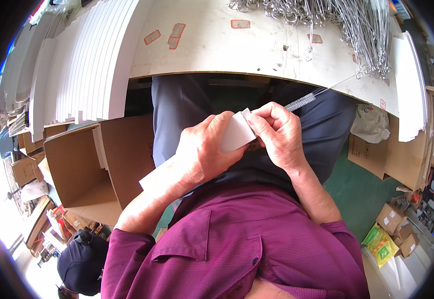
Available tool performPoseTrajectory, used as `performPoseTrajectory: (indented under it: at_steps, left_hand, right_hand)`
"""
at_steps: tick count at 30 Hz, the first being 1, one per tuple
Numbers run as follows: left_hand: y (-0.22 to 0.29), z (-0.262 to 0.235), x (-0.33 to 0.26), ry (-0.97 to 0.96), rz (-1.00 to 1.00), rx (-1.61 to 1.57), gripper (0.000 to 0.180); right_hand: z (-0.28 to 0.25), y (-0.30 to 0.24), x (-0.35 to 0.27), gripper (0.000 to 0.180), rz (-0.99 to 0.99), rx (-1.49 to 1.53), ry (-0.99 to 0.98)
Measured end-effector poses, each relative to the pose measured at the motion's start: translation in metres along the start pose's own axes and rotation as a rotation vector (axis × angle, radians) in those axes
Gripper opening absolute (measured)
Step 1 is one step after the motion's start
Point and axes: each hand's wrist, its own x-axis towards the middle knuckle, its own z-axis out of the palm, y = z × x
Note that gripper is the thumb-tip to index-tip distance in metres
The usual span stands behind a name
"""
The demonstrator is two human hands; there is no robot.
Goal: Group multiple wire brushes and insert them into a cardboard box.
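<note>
White cardboard sleeve (197, 157) is lying slantwise over the lap, below the worktable's (257, 50) near edge. The left hand (202, 149) is curling round its middle, fingers pressed together on top. The right hand (276, 132) is pinching the sleeve's upper end, where a thin wire brush (304, 99) is sticking out toward the table's right corner. Seemingly the brush is being sleeved; next calls for sliding it straight.

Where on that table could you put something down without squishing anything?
Bare tabletop lies in the middle, between the fanned white sheets on the left and the wire hooks along the back and right. Those two sides are crowded.
</note>
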Motion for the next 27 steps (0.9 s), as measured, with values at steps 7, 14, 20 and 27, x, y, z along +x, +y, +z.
performPoseTrajectory:
  at_steps: [7, 14, 20, 27]
  left_hand:
    - [0.004, -0.001, 0.004, 0.031, -0.008, 0.058, 0.06]
    - [0.004, -0.002, 0.001, 0.101, 0.085, 0.117, 0.059]
    - [0.002, -0.002, -0.001, 0.098, 0.113, 0.119, 0.062]
    - [0.003, -0.002, -0.003, 0.105, 0.104, 0.12, 0.064]
  right_hand:
    - [0.007, 0.003, -0.001, 0.012, -0.157, -0.116, 0.079]
    - [0.014, -0.009, 0.005, 0.017, -0.085, 0.011, 0.105]
    - [0.011, -0.005, 0.005, 0.018, -0.166, -0.17, 0.123]
    - [0.018, 0.001, 0.003, 0.016, -0.3, -0.216, 0.158]
